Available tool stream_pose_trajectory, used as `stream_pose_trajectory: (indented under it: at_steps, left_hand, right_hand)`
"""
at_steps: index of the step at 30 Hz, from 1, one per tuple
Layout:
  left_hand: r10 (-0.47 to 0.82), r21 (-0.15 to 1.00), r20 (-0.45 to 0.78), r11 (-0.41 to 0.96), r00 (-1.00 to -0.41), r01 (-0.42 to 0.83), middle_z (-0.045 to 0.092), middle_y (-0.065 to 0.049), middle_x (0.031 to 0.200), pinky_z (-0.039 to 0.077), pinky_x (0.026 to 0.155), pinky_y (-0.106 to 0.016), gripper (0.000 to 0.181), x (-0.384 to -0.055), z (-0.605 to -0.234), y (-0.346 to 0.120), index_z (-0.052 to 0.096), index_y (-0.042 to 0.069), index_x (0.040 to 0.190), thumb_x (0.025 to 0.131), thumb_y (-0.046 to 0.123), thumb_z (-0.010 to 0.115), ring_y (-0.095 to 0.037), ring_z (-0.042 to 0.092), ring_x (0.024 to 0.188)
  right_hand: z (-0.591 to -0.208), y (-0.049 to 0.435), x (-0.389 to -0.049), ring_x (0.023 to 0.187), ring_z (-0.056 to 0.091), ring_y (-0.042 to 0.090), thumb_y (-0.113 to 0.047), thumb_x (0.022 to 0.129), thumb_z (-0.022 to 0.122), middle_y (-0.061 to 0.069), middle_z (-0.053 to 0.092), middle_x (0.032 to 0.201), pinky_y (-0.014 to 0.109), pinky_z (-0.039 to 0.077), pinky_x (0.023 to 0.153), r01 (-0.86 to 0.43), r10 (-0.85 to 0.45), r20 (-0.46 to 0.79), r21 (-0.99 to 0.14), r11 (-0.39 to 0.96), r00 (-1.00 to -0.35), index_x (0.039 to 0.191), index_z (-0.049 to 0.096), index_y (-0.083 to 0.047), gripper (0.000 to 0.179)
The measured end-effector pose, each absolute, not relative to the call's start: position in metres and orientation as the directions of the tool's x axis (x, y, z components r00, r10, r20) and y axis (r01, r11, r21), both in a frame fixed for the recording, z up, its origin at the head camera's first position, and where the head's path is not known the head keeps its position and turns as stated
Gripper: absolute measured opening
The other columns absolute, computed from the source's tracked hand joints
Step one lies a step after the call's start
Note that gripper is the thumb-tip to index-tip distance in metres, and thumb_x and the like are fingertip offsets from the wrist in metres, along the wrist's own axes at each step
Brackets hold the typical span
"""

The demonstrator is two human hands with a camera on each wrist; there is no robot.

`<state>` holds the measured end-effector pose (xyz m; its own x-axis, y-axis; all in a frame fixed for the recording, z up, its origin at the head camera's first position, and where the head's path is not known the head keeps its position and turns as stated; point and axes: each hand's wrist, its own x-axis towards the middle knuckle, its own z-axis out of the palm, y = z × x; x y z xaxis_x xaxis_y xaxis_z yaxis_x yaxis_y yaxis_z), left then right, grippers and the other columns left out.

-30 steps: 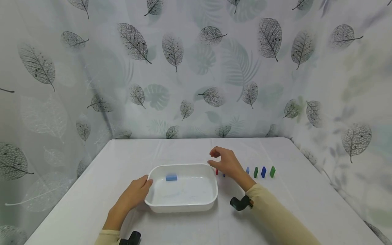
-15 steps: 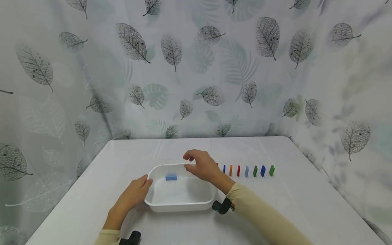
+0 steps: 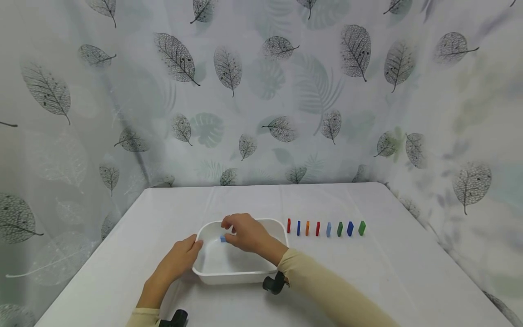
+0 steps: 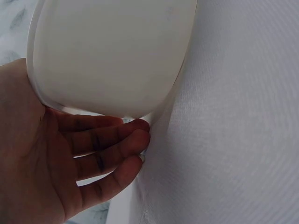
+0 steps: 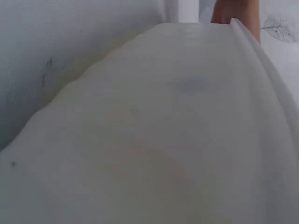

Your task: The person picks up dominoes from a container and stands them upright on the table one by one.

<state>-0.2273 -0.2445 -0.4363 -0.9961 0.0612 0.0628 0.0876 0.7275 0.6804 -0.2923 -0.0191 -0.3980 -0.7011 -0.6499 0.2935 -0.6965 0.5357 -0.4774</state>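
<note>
A white plastic tray (image 3: 245, 278) sits on the table. My left hand (image 3: 181, 256) grips its left end, thumb at the rim and fingers against the outer wall; the left wrist view shows the fingers (image 4: 112, 144) bent at the tray's side (image 4: 112, 56). My right hand (image 3: 247, 234) is over the tray, fingers curved and thumb apart from them. Just beyond its fingertips a small light blue block (image 3: 223, 239) lies in the tray, partly hidden by that hand. The right wrist view is mostly filled by the tray's outer wall (image 5: 187, 130).
Right of the tray, several small thin blocks stand upright in a row, from a red block (image 3: 288, 225) through an orange block (image 3: 307, 228) to a green block (image 3: 362, 228). A leaf-patterned curtain (image 3: 261, 100) hangs behind the white-covered table (image 3: 367, 272).
My right hand has moved left from beside the row of blocks, across the tray and down to the light blue block. The row is now uncovered. My left hand stays at the tray.
</note>
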Motion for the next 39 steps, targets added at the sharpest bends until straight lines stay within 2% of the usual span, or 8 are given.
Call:
stream_pose_trajectory:
  at_steps: [6,11,19,25,33,35,39]
  left_hand:
    - [0.071,0.666,0.081,0.739,-0.994,0.107,0.066,-0.005,0.095,0.048,0.067,-0.037,0.025,-0.229,-0.439,-0.246,0.061,0.002,0.118,0.110,0.022,0.048,-0.018,0.056,0.078]
    - [0.077,0.665,0.081,0.739,-0.994,0.112,0.065,-0.005,0.092,0.047,0.067,-0.038,0.024,-0.229,-0.438,-0.246,0.060,0.003,0.115,0.111,0.022,0.048,-0.019,0.055,0.077]
    - [0.079,0.670,0.081,0.734,-0.994,0.112,0.066,-0.006,0.092,0.047,0.067,-0.037,0.026,-0.227,-0.436,-0.244,0.061,0.001,0.119,0.111,0.022,0.047,-0.018,0.056,0.077]
    - [0.077,0.671,0.078,0.733,-0.994,0.109,0.066,-0.004,0.091,0.048,0.066,-0.037,0.029,-0.227,-0.437,-0.245,0.061,0.000,0.121,0.111,0.023,0.046,-0.018,0.056,0.076]
    - [0.079,0.667,0.080,0.737,-0.994,0.112,0.063,-0.004,0.087,0.046,0.066,-0.038,0.025,-0.229,-0.436,-0.245,0.061,0.002,0.116,0.111,0.022,0.047,-0.019,0.055,0.075]
    - [0.076,0.666,0.080,0.738,-0.994,0.110,0.062,-0.004,0.085,0.046,0.065,-0.037,0.024,-0.229,-0.436,-0.245,0.061,0.002,0.116,0.111,0.022,0.047,-0.019,0.055,0.075]
    - [0.075,0.663,0.079,0.741,-0.994,0.108,0.061,-0.004,0.085,0.046,0.063,-0.037,0.024,-0.229,-0.437,-0.245,0.060,0.001,0.116,0.111,0.021,0.047,-0.019,0.054,0.075]
  right_hand:
    - [-0.405,-0.030,-0.294,0.085,0.062,0.009,-0.008,0.093,0.076,0.006,0.074,0.107,0.022,0.050,0.074,-0.704,-0.673,0.251,-0.422,0.571,-0.696,0.114,0.075,-0.005,0.022]
    - [-0.412,-0.036,-0.298,0.091,0.064,0.009,-0.011,0.094,0.076,0.003,0.074,0.109,0.024,0.051,0.079,-0.694,-0.678,0.193,-0.366,0.620,-0.709,0.116,0.075,-0.007,0.023]
    - [-0.418,-0.043,-0.301,0.086,0.060,0.009,-0.011,0.093,0.076,-0.002,0.073,0.104,0.025,0.050,0.081,-0.690,-0.692,0.109,-0.276,0.669,-0.714,0.115,0.074,-0.010,0.022]
    - [-0.417,-0.047,-0.302,0.076,0.051,0.011,-0.006,0.091,0.077,-0.006,0.063,0.085,0.025,0.044,0.072,-0.703,-0.711,0.062,-0.233,0.672,-0.700,0.106,0.074,-0.009,0.015]
    - [-0.418,-0.049,-0.301,0.070,0.048,0.010,-0.005,0.090,0.076,-0.004,0.064,0.080,0.022,0.041,0.065,-0.721,-0.723,0.063,-0.173,0.671,-0.688,0.091,0.075,-0.009,0.004]
    - [-0.420,-0.048,-0.301,0.068,0.045,0.010,-0.007,0.090,0.078,-0.004,0.059,0.075,0.022,0.040,0.064,-0.725,-0.727,0.054,-0.147,0.673,-0.685,0.084,0.073,-0.009,0.008]
    - [-0.421,-0.046,-0.299,0.070,0.044,0.011,-0.012,0.090,0.081,-0.004,0.054,0.073,0.022,0.041,0.067,-0.725,-0.726,0.035,-0.107,0.681,-0.687,0.079,0.071,-0.010,0.015]
